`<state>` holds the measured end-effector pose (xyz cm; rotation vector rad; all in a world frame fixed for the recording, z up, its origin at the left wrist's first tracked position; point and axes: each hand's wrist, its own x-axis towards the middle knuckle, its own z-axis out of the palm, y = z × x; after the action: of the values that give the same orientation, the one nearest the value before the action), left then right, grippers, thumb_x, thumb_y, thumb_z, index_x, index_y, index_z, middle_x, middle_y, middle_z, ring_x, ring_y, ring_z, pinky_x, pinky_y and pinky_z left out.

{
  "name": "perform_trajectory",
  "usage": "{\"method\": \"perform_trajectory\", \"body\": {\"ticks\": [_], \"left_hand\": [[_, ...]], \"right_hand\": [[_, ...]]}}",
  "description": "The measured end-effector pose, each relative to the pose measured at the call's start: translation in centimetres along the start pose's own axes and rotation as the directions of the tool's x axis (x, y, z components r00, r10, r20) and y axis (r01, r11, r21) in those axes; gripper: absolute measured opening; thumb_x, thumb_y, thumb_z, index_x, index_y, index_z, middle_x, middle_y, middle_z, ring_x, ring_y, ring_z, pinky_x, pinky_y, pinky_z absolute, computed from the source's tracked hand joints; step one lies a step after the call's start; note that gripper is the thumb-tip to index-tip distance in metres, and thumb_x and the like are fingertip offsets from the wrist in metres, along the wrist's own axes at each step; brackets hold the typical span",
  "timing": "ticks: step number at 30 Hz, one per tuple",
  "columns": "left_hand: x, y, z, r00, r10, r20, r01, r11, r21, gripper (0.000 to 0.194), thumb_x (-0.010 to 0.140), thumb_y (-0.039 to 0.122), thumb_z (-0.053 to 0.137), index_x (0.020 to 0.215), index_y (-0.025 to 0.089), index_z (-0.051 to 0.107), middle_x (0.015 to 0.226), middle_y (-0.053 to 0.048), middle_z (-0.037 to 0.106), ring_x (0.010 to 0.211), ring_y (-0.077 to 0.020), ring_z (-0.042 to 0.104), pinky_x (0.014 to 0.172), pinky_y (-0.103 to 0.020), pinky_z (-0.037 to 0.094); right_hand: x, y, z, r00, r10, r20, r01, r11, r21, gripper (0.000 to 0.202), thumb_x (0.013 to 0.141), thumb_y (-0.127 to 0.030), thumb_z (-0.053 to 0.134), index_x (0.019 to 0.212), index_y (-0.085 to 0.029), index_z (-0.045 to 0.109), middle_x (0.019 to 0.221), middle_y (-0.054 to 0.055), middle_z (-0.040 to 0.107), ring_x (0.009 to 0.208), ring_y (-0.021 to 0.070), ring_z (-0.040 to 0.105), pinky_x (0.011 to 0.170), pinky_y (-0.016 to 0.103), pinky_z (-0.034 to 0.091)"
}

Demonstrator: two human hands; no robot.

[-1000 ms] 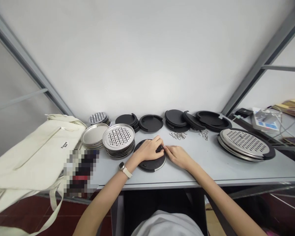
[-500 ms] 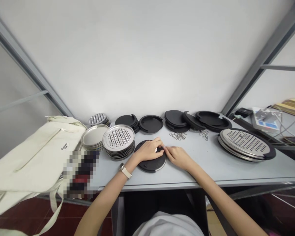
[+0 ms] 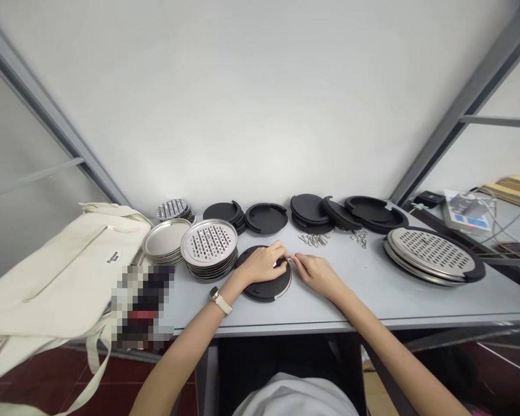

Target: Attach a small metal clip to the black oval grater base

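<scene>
left hand [image 3: 262, 264]: flat on top of the black round lid [image 3: 265, 281], fingers curled over its far right edge, pressing it down on the tabletop [image 3: 364, 289]
right hand [image 3: 315, 271]: just right of the lid, fingertips pinched together at the lid's right edge, right up against the left fingers; probably nipping a small metal clip, too tiny to tell for sure
black round lid: lying flat near the front middle of the tabletop, silver rim peeking out along the near right side
stack of perforated steel discs [image 3: 209, 242]: just left of the lid, plain steel plates [image 3: 165, 238] beside that
loose wire clips [image 3: 314, 238]: behind the right hand, well short of the wall
black lids [image 3: 266, 216]: several piles in a row along the back
big perforated disc [image 3: 433, 252]: far right, sitting in a black ring
cream tote bag [image 3: 60, 271]: hanging over the left end
wristwatch [image 3: 219, 299]: on the left wrist
</scene>
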<state>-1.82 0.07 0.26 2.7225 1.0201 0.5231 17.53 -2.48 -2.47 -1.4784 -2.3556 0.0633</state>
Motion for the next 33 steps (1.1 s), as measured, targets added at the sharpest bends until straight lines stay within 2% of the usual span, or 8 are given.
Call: {"method": "perform_trajectory", "body": {"ticks": [6, 14, 19, 24, 30, 33], "left_hand": [[-0.2, 0.3, -0.2, 1.0, -0.007, -0.023, 0.007, 1.0, 0.01, 0.031, 0.086, 0.024, 0.047, 0.117, 0.023, 0.052, 0.097, -0.002, 0.056, 0.079, -0.0156, 0.059, 0.07, -0.026, 0.045], [-0.2, 0.3, -0.2, 0.999, 0.025, -0.042, -0.025, 1.0, -0.011, 0.041, 0.085, 0.021, 0.047, 0.126, 0.025, 0.046, 0.104, -0.002, 0.057, 0.084, -0.016, 0.06, 0.072, -0.026, 0.046], [-0.2, 0.3, -0.1, 0.997, 0.035, -0.065, -0.038, 0.998, -0.049, 0.038, 0.083, 0.018, 0.047, 0.12, 0.022, 0.048, 0.105, -0.003, 0.058, 0.085, -0.0158, 0.06, 0.074, -0.026, 0.045], [-0.3, 0.8, -0.1, 0.996, 0.089, -0.028, -0.091, 0.991, -0.094, 0.026, 0.08, 0.017, 0.048, 0.106, 0.02, 0.051, 0.091, -0.001, 0.059, 0.08, -0.0147, 0.059, 0.074, -0.025, 0.045], [-0.2, 1.1, -0.2, 0.997, 0.077, -0.013, -0.077, 0.996, -0.044, 0.014, 0.08, 0.022, 0.048, 0.094, 0.02, 0.049, 0.089, -0.002, 0.057, 0.074, -0.0146, 0.056, 0.068, -0.026, 0.043], [-0.1, 1.1, -0.2, 0.997, 0.077, 0.002, -0.077, 0.997, 0.009, 0.013, 0.081, 0.023, 0.048, 0.093, 0.02, 0.048, 0.087, -0.002, 0.056, 0.071, -0.0147, 0.055, 0.066, -0.026, 0.042]], "right_hand": [[0.3, 0.1, 0.2, 0.993, 0.113, -0.022, -0.112, 0.993, 0.033, 0.03, 0.097, -0.03, 0.03, 0.082, -0.019, 0.054, 0.068, 0.005, 0.067, 0.059, 0.0185, 0.063, 0.054, 0.024, 0.032], [0.3, 0.4, 0.3, 0.987, 0.158, -0.034, -0.154, 0.984, 0.093, 0.029, 0.097, -0.029, 0.026, 0.085, -0.02, 0.05, 0.068, 0.005, 0.066, 0.06, 0.0196, 0.064, 0.056, 0.025, 0.037], [0.0, 0.3, 0.4, 0.994, 0.094, -0.05, -0.079, 0.965, 0.251, 0.023, 0.096, -0.026, 0.023, 0.096, -0.02, 0.044, 0.079, 0.007, 0.066, 0.063, 0.0207, 0.065, 0.059, 0.027, 0.042], [0.0, 0.2, 0.5, 0.999, 0.033, -0.034, -0.02, 0.943, 0.333, 0.02, 0.096, -0.025, 0.021, 0.104, -0.019, 0.039, 0.085, 0.009, 0.066, 0.064, 0.0214, 0.064, 0.057, 0.027, 0.042], [-0.1, 0.0, 0.2, 1.0, 0.02, 0.0, -0.02, 0.969, 0.245, 0.021, 0.096, -0.026, 0.025, 0.089, -0.022, 0.044, 0.066, 0.001, 0.058, 0.054, 0.0177, 0.056, 0.054, 0.026, 0.036], [-0.1, -0.3, -0.4, 0.996, 0.003, -0.085, 0.02, 0.965, 0.261, 0.025, 0.096, -0.027, 0.028, 0.078, -0.022, 0.045, 0.067, 0.001, 0.055, 0.059, 0.0165, 0.053, 0.059, 0.026, 0.039]]}}
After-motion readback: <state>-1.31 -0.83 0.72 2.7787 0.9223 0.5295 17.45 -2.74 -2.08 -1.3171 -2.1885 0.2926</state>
